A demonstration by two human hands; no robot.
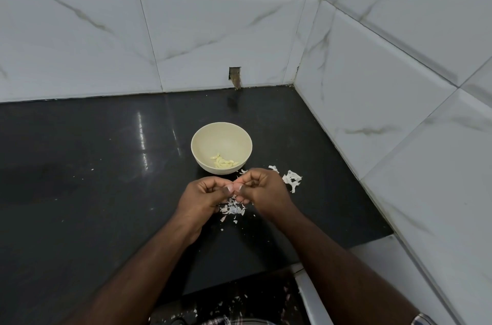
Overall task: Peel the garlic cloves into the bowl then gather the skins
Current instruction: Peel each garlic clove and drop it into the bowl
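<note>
Bowl (221, 138) just beyond hands (234, 191), skins (233, 208) beneath

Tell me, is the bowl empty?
No, the bowl holds several peeled cloves at its bottom.

The desk (106, 165) is glossy black with pale streaks of reflected light. The bowl (202, 135) is cream, and the peeled garlic cloves (223, 162) inside are pale yellow. The skins (292, 180) scattered around are white, some tinged faintly purple. The wall tiles (213, 31) are white with grey-brown marble veining and grey grout lines
</note>
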